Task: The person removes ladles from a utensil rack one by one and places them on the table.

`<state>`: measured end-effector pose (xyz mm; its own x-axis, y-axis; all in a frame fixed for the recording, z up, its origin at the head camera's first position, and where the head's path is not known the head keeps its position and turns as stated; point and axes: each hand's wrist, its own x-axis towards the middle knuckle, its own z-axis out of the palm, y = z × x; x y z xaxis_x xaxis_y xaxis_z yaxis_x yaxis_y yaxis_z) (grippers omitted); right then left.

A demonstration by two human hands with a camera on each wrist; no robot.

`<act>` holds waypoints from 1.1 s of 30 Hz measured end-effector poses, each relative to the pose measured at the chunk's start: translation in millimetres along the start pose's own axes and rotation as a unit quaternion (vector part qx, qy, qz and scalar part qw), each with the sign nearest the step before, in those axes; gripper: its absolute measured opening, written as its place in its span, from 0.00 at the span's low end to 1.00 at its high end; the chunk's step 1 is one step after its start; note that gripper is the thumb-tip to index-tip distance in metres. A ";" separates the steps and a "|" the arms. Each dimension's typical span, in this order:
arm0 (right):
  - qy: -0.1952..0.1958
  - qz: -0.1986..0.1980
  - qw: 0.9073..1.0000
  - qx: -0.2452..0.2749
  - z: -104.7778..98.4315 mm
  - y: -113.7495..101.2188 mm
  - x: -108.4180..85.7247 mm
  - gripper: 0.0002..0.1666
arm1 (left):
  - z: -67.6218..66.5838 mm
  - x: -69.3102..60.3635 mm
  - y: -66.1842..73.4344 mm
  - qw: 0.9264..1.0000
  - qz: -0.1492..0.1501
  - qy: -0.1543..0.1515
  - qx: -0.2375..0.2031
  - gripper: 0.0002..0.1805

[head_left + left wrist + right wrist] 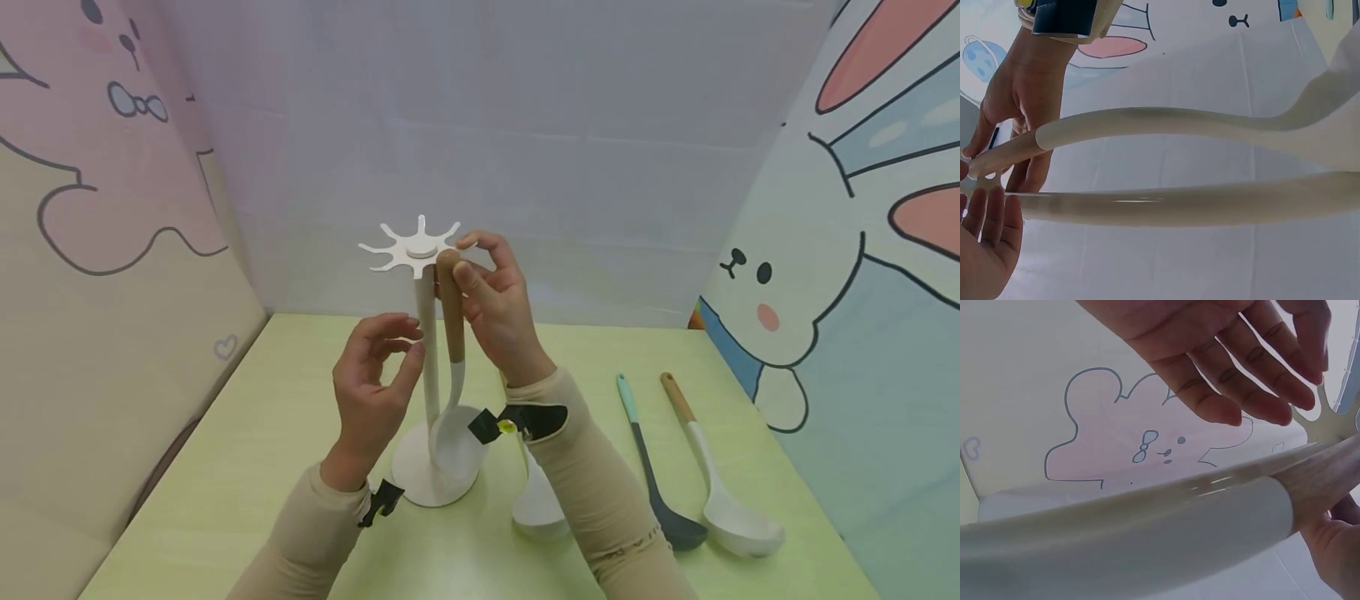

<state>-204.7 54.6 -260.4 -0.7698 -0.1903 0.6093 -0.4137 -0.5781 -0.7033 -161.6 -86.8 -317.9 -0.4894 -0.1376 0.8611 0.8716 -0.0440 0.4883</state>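
Observation:
A white utensil stand (pixel 426 358) with a star of hooks on top stands upright on its round base. My right hand (pixel 498 312) pinches the top of the wooden handle of a white ladle (pixel 452 312) between thumb and fingers, right beside the hooks. The ladle hangs down along the post, its round head low over the base. My left hand (pixel 375 371) is left of the post, its fingers loosely bent and holding nothing. In the right wrist view the left hand's fingers (pixel 1229 378) look spread. Whether the handle's hole is on a hook is hard to see.
Another white ladle (pixel 538 504) lies right of the stand, partly hidden under my right forearm. Farther right lie a dark spoon-like utensil (pixel 660 500) with a mint handle and a white spoon (pixel 738 521) with a wooden handle. Printed cloth walls (pixel 495 167) enclose the table.

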 end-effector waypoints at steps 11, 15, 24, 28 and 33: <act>0.019 -0.019 1.000 -0.015 -0.2 -3.4 -3.6 0.26 | 13.5 -11.9 3.8 0.999 0.003 -0.017 0.039 0.19; 0.021 -0.023 0.999 -0.037 -2.5 -3.6 -4.3 0.25 | 17.4 -16.9 3.8 0.999 -0.011 -0.019 0.042 0.21; 0.021 -0.031 0.995 -0.097 -8.0 -7.4 -5.7 0.18 | 22.8 -26.9 -2.7 0.997 -0.029 -0.032 0.061 0.27; 0.018 -0.041 0.993 -0.107 -8.0 -10.6 -5.8 0.16 | 24.9 -32.1 -8.4 0.996 -0.036 -0.030 0.070 0.28; 0.015 -0.053 0.992 -0.111 -6.9 -13.8 -5.7 0.23 | 27.9 -37.7 -14.3 0.996 -0.041 -0.025 0.072 0.29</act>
<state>-197.9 69.1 -256.7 -0.7290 -0.1116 0.6753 -0.5876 -0.4039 -0.7011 -156.5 -53.4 -353.4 -0.5627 -0.0899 0.8217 0.8172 0.0892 0.5694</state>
